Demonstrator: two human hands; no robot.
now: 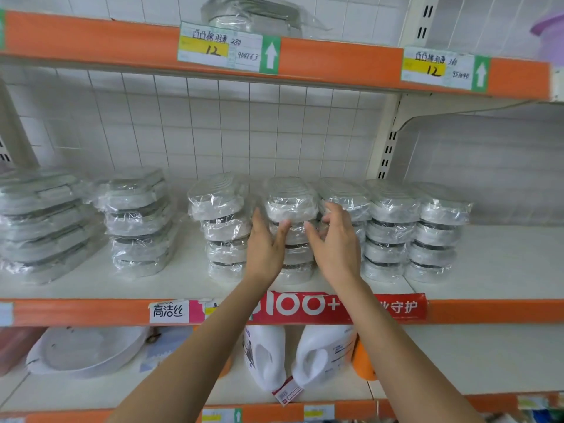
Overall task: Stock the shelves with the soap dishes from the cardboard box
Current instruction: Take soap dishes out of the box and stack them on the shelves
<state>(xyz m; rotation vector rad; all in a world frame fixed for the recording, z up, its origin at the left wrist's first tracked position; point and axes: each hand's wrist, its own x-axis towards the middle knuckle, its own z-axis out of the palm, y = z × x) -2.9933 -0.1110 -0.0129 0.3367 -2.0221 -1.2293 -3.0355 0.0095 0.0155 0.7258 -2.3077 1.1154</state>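
On the middle shelf (pixel 91 288), the far left holds a stack of flat rectangular trays (pixel 42 221) in clear plastic wrap, and beside it a second, narrower stack of wrapped trays (pixel 137 221). Next comes a row of stacks of soap dishes, each dish sealed in its own clear film. The first soap dish stack (pixel 222 227) stands just left of the hands. The middle soap dish stack (pixel 291 209) is between the two hands. The left hand (pixel 264 248) has its fingers straight and its thumb laid against the front of that stack, just under the top dish. The right hand (pixel 334 242) is at the stack's right side with its fingers loosely curled; I cannot tell whether they touch the wrap. Neither hand grips a dish. Three more soap dish stacks (pixel 393 230) follow to the right, close together.

On the lower shelf (pixel 488 370) are a wrapped white basin (pixel 88 349) at the left and two white jugs (pixel 293 352) under the arms.
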